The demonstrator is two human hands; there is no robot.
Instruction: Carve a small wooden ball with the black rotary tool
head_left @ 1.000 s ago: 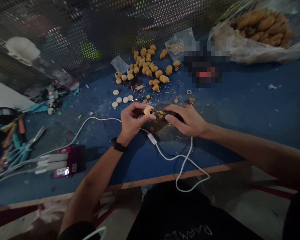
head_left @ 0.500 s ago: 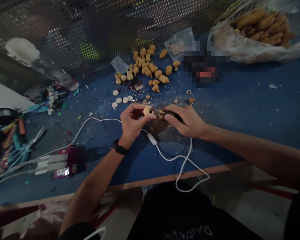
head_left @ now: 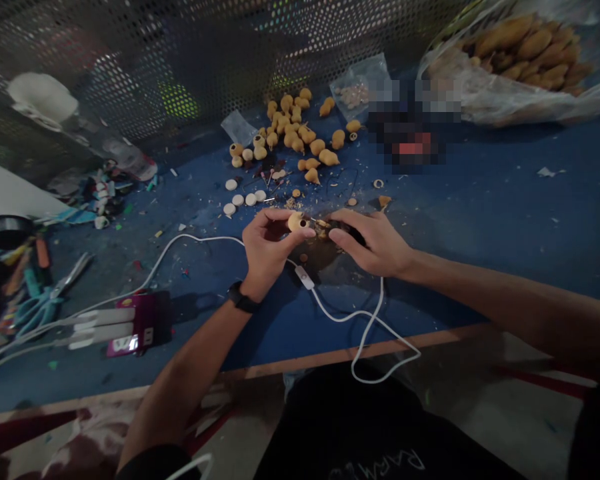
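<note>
My left hand [head_left: 271, 241], wearing a dark wrist band, pinches a small pale gourd [head_left: 296, 221] between thumb and fingers. A dark round hole in the gourd faces right. My right hand [head_left: 373, 241] is closed around a dark corded rotary tool [head_left: 356, 235], mostly hidden by the fingers. Its thin metal tip points left toward the hole; whether it touches the gourd I cannot tell. A white cord [head_left: 381, 293] runs down from under my right hand. Wood-coloured crumbs and shavings [head_left: 322, 235] lie between the hands.
Beyond my hands lies a heap of small gourds [head_left: 293, 127], with white discs [head_left: 251, 199] nearer. A plastic bag of gourds [head_left: 530, 57] stands back right. Blue scissors [head_left: 40, 310], a purple power block [head_left: 136, 323] and a cord switch [head_left: 304, 277] lie on the blue table [head_left: 505, 220].
The gourd and my left hand have shifted very slightly to the right, toward the tool tip. My right hand stays nearly in place.
</note>
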